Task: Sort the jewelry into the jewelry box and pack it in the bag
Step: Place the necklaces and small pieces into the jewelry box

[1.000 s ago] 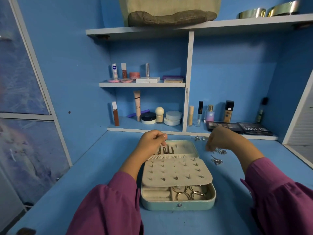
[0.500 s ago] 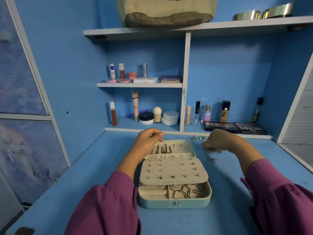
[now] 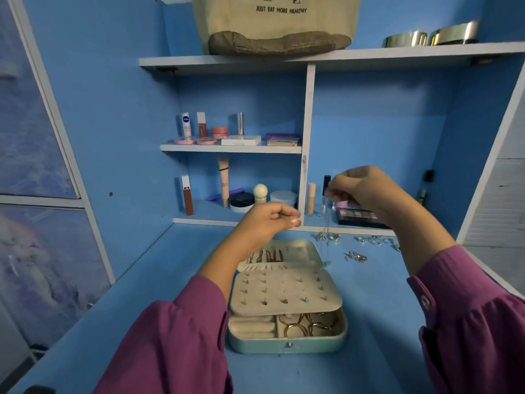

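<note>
- Jewelry box (image 3: 287, 322) sits open on the blue desk (image 3: 375, 322), stud panel across the middle, gold hoops in the front tray.
- Right hand (image 3: 366, 191) has risen off the desk since a second ago, pinching a thin silver chain (image 3: 326, 231) that dangles beside the box.
- Left hand (image 3: 267, 220) is also raised, fingertips pinched; on what, cannot tell.
- Loose silver pieces (image 3: 356, 256) remain on the desk; sorting is likely mid-way.
- Bag (image 3: 275, 27) waits on the top shelf.

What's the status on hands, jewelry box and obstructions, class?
Left hand pinched shut above jewelry box. Right hand raised, pinching thin chain. Box open, silver pieces loose on desk. Nothing blocking.
</note>
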`<action>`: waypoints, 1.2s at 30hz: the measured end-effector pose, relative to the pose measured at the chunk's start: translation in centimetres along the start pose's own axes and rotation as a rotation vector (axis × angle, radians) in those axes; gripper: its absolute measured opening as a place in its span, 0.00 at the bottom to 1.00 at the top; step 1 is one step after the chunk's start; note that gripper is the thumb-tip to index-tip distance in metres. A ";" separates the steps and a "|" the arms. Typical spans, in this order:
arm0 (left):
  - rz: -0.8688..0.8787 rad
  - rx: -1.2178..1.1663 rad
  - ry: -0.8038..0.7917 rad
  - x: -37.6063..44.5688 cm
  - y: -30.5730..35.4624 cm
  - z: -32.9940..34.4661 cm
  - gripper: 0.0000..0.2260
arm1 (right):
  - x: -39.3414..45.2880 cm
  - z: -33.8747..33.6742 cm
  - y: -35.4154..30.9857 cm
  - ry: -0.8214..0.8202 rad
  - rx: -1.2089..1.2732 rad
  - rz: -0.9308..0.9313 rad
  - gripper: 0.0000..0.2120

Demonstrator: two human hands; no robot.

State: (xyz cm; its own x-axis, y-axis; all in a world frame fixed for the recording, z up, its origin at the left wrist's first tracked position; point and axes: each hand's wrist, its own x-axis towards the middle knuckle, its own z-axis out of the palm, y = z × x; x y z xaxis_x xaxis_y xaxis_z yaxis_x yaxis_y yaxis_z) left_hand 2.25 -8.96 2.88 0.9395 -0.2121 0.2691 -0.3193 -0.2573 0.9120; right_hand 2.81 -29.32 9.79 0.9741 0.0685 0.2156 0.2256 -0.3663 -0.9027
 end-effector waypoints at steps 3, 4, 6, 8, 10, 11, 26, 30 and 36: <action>-0.009 0.057 -0.053 0.9 1.6 0.8 0.11 | 0.3 0.2 -1.2 0.023 0.008 -0.045 0.09; -0.019 0.074 -0.053 1.3 2.0 1.0 0.12 | 0.4 0.3 -1.6 0.031 0.015 -0.057 0.09; -0.035 0.121 -0.028 2.0 2.5 1.4 0.12 | 0.4 0.4 -2.4 0.045 0.026 -0.078 0.08; -0.032 0.182 -0.011 2.5 2.8 1.6 0.08 | 0.5 0.4 -3.1 0.053 0.038 -0.100 0.08; -0.020 0.225 -0.021 2.6 2.8 1.7 0.05 | 0.6 0.5 -3.9 0.054 0.046 -0.117 0.07; -0.016 0.222 -0.035 2.6 2.7 1.8 0.03 | 0.6 0.5 -4.2 0.053 0.043 -0.122 0.07; -0.168 0.306 -0.185 1.8 0.3 2.0 0.11 | 0.7 1.8 -5.7 0.045 0.016 -0.162 0.09; -0.159 0.319 -0.216 1.7 0.0 2.4 0.07 | 0.8 2.0 -5.7 0.049 0.032 -0.167 0.08; -0.181 0.225 -0.088 2.1 -0.3 2.1 0.05 | 0.8 1.7 -5.7 0.096 0.086 -0.179 0.08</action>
State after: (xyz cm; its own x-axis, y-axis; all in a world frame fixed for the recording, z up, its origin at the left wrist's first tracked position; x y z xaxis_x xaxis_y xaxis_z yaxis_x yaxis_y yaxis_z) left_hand 4.07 -11.34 2.48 0.9724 -0.2218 0.0720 -0.1766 -0.4984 0.8488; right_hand 2.29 -25.62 14.50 0.9131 0.0348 0.4062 0.3995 -0.2757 -0.8743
